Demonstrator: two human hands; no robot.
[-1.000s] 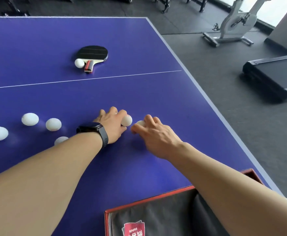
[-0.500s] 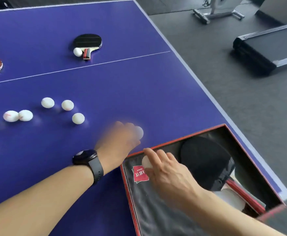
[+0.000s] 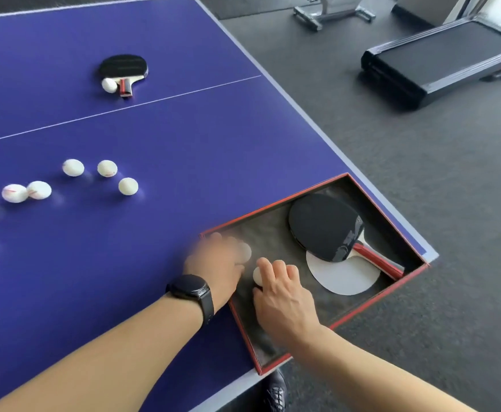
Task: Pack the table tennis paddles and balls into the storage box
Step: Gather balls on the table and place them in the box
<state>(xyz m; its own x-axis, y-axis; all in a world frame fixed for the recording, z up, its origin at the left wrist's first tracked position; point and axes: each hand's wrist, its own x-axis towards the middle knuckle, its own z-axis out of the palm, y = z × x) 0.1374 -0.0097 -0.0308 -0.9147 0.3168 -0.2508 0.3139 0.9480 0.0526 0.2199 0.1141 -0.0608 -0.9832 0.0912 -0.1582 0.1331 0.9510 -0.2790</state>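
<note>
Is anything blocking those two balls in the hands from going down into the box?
Nothing visible. Both the right hand with its ball and the blurred left hand are over a bare stretch of the box lining; the packed paddle lies farther right.

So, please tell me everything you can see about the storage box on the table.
The storage box is a shallow open tray with a thin red rim and dark cloth-like lining. It sits skewed at the table's near right corner. Inside lie a black-faced paddle over a white oval piece. Both hands reach in: right hand holding a ball, left hand blurred.

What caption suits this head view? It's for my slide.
Both hands lower white balls into the storage box beside a paddle.
</note>
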